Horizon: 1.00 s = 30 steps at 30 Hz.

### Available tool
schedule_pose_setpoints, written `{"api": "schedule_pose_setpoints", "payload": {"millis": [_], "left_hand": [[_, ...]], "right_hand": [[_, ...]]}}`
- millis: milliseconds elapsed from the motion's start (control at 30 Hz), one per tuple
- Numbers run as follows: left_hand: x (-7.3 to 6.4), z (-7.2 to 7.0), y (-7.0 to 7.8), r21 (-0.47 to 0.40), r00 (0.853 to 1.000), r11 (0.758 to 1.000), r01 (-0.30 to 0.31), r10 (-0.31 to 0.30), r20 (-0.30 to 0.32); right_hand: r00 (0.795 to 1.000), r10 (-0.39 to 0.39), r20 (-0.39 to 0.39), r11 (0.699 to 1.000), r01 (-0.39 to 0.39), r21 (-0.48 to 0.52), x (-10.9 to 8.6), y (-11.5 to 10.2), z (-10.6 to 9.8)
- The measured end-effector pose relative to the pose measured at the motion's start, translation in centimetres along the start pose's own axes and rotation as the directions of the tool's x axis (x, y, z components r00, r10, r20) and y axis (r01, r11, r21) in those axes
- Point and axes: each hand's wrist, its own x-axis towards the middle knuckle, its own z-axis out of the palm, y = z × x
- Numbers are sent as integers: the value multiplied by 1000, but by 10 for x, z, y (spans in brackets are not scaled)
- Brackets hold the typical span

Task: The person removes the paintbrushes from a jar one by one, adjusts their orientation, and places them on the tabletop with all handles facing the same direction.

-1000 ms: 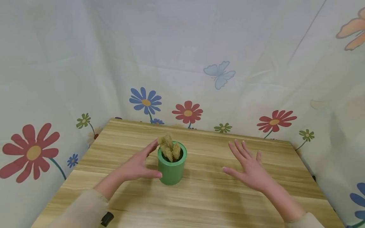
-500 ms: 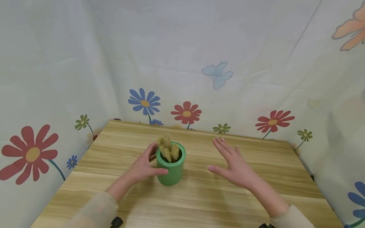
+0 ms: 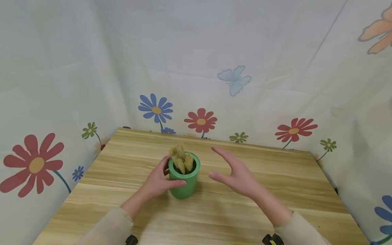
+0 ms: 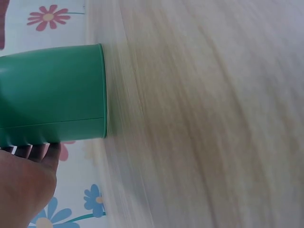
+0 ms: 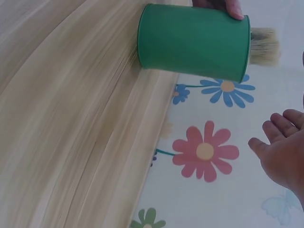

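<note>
At the frame's lower centre, a green cylindrical pot point(image 3: 183, 187) is held by the left grip point(image 3: 158, 180), seemingly for steadiness, the right grip point(image 3: 239, 175) spread wide nearby.

From above, your head camera looks forward and down; your left and right wrist cameras, lower, nearer and turned sideways, share the green cylindrical pot point(image 4: 54, 90), upper left and upper centre respectively.

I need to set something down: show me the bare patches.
Bare table: right of the right hand; left of the left hand; and in front of the green pot, between the forearms. Crowded: the pot's sides, with the left hand curved round one and the right hand near the other.
</note>
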Motion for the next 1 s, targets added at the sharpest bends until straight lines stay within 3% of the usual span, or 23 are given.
{"api": "schedule_pose_setpoints", "payload": {"millis": [167,400,1000], "left_hand": [[1,-1,1,-7,1000,1000,-5,5,4],[0,-2,3,-10,1000,1000,-3,3,10],[-1,-3,5,-15,1000,1000,-11,11,23]], "right_hand": [[999,-37,-9,996,37,79,14,-3,10],[997,-69,-21,991,71,115,29,-8,22],[994,-109,-33,975,113,193,47,-13,49]]}}
